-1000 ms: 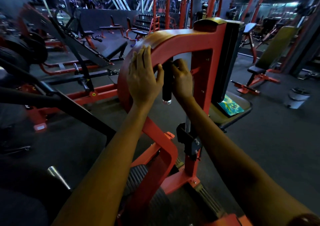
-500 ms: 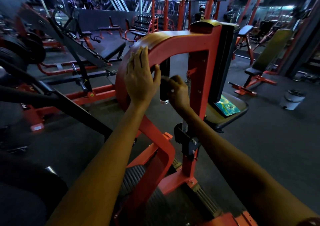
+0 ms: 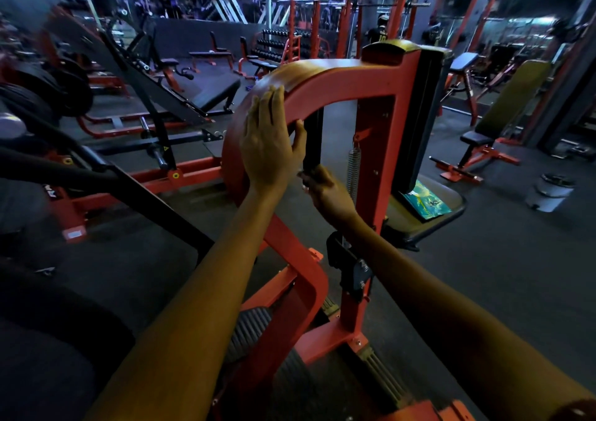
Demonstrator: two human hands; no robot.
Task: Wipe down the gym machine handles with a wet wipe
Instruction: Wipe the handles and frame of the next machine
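— Dim gym floor, benches at one o'clock. Where's the black cylindrical rubber handle [image 3: 313,140]?
— Hanging inside the curved orange steel frame [image 3: 338,75]. The right hand [image 3: 325,191] grips its lower end; the left hand [image 3: 269,145] rests flat, fingers straight, on the frame at ten o'clock.

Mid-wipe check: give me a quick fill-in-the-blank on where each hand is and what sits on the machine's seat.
1. The left hand rests with straight fingers on the curved ____ frame.
2. The right hand holds the ____ end of the black handle.
3. The handle hangs ____.
4. A colourful packet lies on the machine's ____.

Missing words: red; lower; upright; seat
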